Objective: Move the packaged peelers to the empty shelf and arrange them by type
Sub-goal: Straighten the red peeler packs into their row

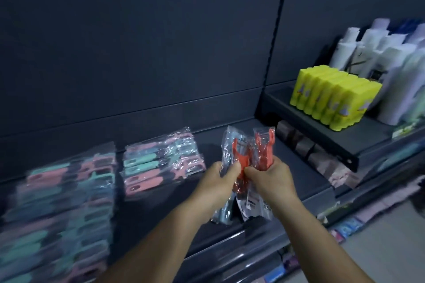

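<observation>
Left hand fingers grip bagged peelers; right hand fingers clasp red packaged peelers above the shelf; pink-and-teal packs lie at nine o'clock.

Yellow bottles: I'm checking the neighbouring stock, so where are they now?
In the head view, the yellow bottles stand in a tight block on the raised right-hand shelf, just in front of the white bottles.

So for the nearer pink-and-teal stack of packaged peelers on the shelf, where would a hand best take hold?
Probably by the front right corner of the pink-and-teal stack, coming from the right where the shelf is bare. The packs lie flat in slippery film, so pinch the edge from above and below. Both hands are full now.
</observation>
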Action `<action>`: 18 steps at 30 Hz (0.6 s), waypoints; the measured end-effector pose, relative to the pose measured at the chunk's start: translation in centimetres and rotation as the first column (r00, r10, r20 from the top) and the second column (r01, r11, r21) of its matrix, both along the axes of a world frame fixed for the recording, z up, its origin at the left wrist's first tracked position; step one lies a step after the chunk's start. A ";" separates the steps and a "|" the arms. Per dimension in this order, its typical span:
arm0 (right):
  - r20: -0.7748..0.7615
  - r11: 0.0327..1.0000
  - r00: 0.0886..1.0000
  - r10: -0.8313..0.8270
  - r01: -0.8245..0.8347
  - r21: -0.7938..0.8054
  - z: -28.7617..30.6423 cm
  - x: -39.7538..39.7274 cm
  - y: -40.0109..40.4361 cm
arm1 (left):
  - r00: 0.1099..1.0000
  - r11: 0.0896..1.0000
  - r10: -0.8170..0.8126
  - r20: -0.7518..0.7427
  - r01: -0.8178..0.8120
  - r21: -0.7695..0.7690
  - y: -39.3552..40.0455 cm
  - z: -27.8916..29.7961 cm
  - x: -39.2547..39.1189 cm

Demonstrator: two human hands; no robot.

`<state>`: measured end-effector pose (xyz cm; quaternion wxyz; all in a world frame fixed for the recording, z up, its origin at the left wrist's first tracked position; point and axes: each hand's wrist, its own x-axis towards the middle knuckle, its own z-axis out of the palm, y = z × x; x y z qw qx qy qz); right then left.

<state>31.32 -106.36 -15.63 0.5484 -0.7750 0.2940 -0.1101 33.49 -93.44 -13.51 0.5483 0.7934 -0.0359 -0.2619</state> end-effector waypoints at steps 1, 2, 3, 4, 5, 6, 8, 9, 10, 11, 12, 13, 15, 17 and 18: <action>-0.014 1.000 1.000 0.012 -0.012 -0.015 -0.2 0.5 -1.5 | 1.000 1.000 -0.001 -0.009 0.001 -0.008 -1.4 -0.3 0.6; -0.033 0.999 0.999 0.025 -0.026 -0.034 -0.5 1.0 -2.8 | 1.000 1.000 0.012 -0.016 -0.013 -0.018 -2.6 -0.6 1.1; -0.055 0.998 0.998 0.033 -0.036 -0.050 -0.8 1.6 -4.1 | 0.999 0.999 0.033 -0.018 -0.033 -0.016 -3.8 -1.0 1.6; -0.080 0.997 0.996 0.043 -0.048 -0.061 -1.1 2.1 -5.2 | 0.999 0.999 0.044 -0.007 -0.044 0.003 -4.8 -1.3 2.2; -0.107 0.995 0.993 0.057 -0.065 -0.072 -1.3 2.6 -6.2 | 0.998 0.998 0.057 0.009 -0.058 0.031 -5.6 -1.7 2.7; -0.139 0.993 0.988 0.073 -0.085 -0.081 -1.6 3.1 -7.0 | 0.997 0.996 0.069 0.029 -0.071 0.060 -6.2 -2.0 3.2; -0.204 0.986 0.973 0.111 -0.133 -0.098 -1.8 3.9 -8.4 | 0.993 0.988 0.103 0.061 -0.109 0.108 -6.7 -2.4 3.9; -0.230 0.981 0.964 0.130 -0.159 -0.112 -1.9 4.4 -8.9 | 0.990 0.984 0.120 0.073 -0.129 0.127 -6.8 -2.6 4.3; -0.255 0.974 0.956 0.147 -0.185 -0.131 -1.9 4.6 -9.2 | 0.987 0.979 0.137 0.083 -0.148 0.138 -6.8 -2.6 4.5; -0.276 0.964 0.948 0.158 -0.209 -0.166 -1.9 4.9 -9.4 | 0.984 0.976 0.153 0.096 -0.166 0.141 -6.7 -2.6 4.8; -0.291 0.948 0.942 0.166 -0.234 -0.217 -2.0 5.1 -9.5 | 0.980 0.974 0.167 0.105 -0.180 0.137 -6.6 -2.4 5.0; -0.301 0.927 0.938 0.170 -0.256 -0.275 -2.0 5.2 -9.6 | 0.978 0.973 0.180 0.104 -0.193 0.129 -6.4 -2.2 5.2; -0.283 0.892 0.943 0.178 -0.276 -0.357 -1.8 5.2 -9.5 | 0.975 0.968 0.198 0.102 -0.210 0.134 -5.9 -2.1 5.6; -0.238 0.854 0.951 0.199 -0.287 -0.433 -1.7 5.0 -9.4 | 0.973 0.963 0.201 0.117 -0.218 0.156 -5.2 -2.2 5.9; -0.231 0.830 0.950 0.209 -0.298 -0.471 -1.8 4.9 -9.3 | 0.971 0.962 0.202 0.124 -0.221 0.163 -4.8 -2.3 6.0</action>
